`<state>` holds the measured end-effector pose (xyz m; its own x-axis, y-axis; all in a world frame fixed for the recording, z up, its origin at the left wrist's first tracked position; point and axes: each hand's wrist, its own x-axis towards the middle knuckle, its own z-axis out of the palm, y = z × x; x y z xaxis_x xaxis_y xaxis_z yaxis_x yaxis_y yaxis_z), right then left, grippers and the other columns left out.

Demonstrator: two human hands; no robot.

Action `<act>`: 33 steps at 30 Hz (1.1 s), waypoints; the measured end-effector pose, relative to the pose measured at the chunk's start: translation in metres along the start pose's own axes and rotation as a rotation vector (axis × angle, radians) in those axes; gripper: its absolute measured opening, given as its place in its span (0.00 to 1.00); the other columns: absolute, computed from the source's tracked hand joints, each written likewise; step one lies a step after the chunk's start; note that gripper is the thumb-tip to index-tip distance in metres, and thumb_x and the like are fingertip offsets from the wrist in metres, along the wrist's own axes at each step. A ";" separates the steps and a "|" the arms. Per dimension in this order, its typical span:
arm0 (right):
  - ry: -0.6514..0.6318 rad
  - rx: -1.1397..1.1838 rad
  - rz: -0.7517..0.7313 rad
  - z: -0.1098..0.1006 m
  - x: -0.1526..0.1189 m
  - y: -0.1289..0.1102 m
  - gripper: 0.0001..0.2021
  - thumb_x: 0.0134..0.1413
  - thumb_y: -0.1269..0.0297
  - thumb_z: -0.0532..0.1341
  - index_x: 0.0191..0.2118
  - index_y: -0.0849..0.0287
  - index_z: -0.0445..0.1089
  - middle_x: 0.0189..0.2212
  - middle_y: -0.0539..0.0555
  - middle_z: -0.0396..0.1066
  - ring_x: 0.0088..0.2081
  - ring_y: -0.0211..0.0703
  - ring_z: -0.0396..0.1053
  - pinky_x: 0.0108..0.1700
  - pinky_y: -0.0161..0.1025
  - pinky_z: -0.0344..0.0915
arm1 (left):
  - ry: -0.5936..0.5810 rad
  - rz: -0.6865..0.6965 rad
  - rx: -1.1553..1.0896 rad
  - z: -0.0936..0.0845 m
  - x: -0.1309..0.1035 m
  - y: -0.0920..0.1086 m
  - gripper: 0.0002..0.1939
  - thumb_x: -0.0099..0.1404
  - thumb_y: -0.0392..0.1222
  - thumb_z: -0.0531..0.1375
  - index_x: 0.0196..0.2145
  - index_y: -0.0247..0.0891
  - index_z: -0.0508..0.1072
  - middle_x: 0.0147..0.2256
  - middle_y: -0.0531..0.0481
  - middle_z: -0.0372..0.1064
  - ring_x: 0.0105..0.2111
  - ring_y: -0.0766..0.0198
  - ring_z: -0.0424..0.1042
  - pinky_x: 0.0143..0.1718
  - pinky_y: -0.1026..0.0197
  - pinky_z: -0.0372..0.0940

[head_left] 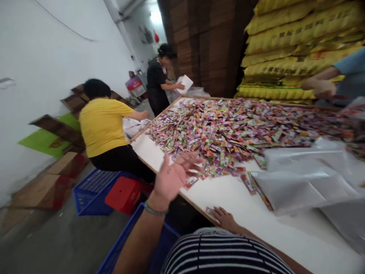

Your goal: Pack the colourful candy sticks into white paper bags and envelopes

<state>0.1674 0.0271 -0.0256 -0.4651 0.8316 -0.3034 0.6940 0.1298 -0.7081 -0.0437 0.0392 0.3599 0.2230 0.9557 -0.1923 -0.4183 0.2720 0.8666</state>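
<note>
My left hand (171,176) is raised over the table's near left edge, palm showing and fingers spread, with nothing held in it. Just beyond its fingers lies a wide heap of small, colourful flat packets (225,125). My right hand (227,219) rests low on the white table (228,190) at the near edge, its fingers stretched out flat. One small packet (209,210) shows at the right fingertips, partly covered by them. To the right of the heap, large clear plastic bags (302,179) lie on the tabletop.
A person in a yellow top (105,125) sits at the left, near blue crates (94,190) and a red stool (124,195). Another person (156,83) stands behind, holding white sheets. A co-worker's hand (325,89) is at the right, before stacked yellow sacks (299,38).
</note>
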 end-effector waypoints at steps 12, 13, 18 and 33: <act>0.302 0.216 0.143 -0.075 0.077 -0.028 0.40 0.54 0.36 0.46 0.64 0.60 0.60 0.63 0.57 0.59 0.65 0.52 0.52 0.67 0.52 0.46 | 0.426 0.038 -0.286 -0.191 0.173 0.043 0.35 0.65 0.64 0.44 0.55 0.33 0.63 0.45 0.33 0.66 0.42 0.50 0.72 0.38 0.50 0.69; 0.334 0.295 0.114 -0.091 0.097 -0.043 0.42 0.54 0.35 0.45 0.64 0.62 0.59 0.63 0.59 0.58 0.66 0.52 0.51 0.68 0.51 0.45 | 0.461 0.047 -0.298 -0.203 0.190 0.055 0.36 0.65 0.65 0.43 0.56 0.33 0.62 0.47 0.33 0.65 0.43 0.50 0.71 0.39 0.49 0.69; 0.406 0.498 -0.072 -0.173 0.188 -0.132 0.44 0.53 0.32 0.47 0.64 0.63 0.59 0.65 0.58 0.54 0.67 0.52 0.48 0.68 0.51 0.44 | 0.613 0.094 -0.344 -0.274 0.256 0.097 0.38 0.64 0.67 0.42 0.60 0.36 0.59 0.56 0.31 0.57 0.53 0.47 0.65 0.47 0.46 0.67; 0.646 -0.132 -0.623 -0.318 0.388 -0.374 0.25 0.64 0.46 0.50 0.57 0.55 0.66 0.59 0.58 0.64 0.60 0.50 0.60 0.63 0.53 0.56 | 1.212 -0.127 -0.585 -0.492 0.314 0.010 0.26 0.65 0.66 0.40 0.41 0.41 0.60 0.38 0.45 0.61 0.37 0.56 0.68 0.37 0.54 0.67</act>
<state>-0.0984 0.4729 0.3241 -0.4061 0.7260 0.5549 0.4963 0.6851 -0.5331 -0.4110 0.3978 0.0819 -0.4960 0.3355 -0.8009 -0.8314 0.0825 0.5495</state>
